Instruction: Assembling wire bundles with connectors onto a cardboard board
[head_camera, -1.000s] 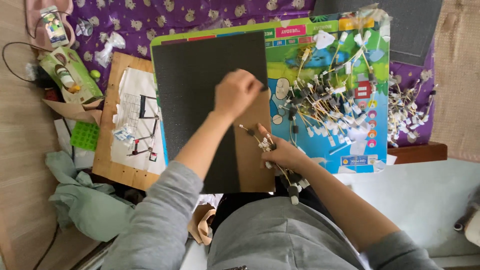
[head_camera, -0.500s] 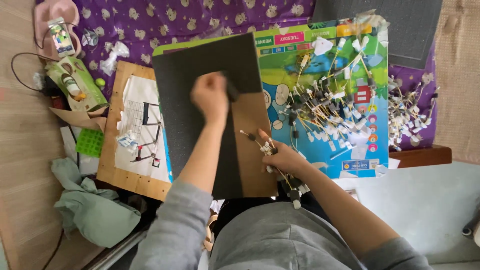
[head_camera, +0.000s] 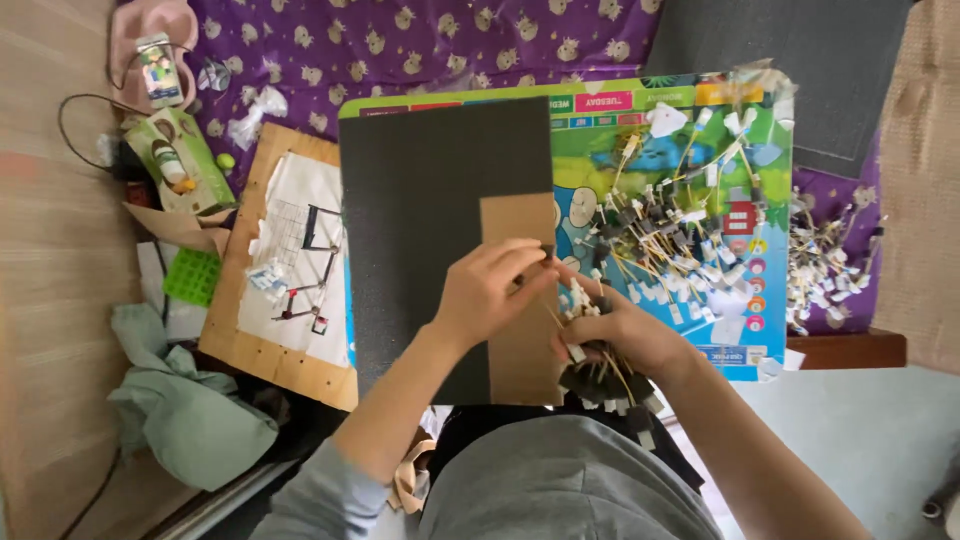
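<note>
Your left hand (head_camera: 490, 290) is curled, fingertips pinched on a small piece right at the edge of the brown cardboard strip (head_camera: 520, 300); what exactly sits between the fingers is too small to tell. Your right hand (head_camera: 620, 335) is closed around a bundle of small tags on thin sticks (head_camera: 600, 375): dark and white squares on pale stems, fanned out below the palm and pointing down toward your lap.

Both hands meet just over the strip's middle, nearly touching. The strip is plain tan, tall and narrow, lying on the right part of a black sheet (head_camera: 430, 220), matte and rectangular. The sheet overlaps a bright green-and-blue printed board (head_camera: 700, 330).

On that board lies a loose heap of more stick tags (head_camera: 670, 235), same dark and white bits, tangled. Another pile (head_camera: 825, 270) sits off the board's right edge on the purple patterned cloth (head_camera: 400, 50).

Left of the black sheet: a wooden board with a paper drawing (head_camera: 290, 260), a green grid piece (head_camera: 192, 277), a crumpled green cloth (head_camera: 180, 410).
</note>
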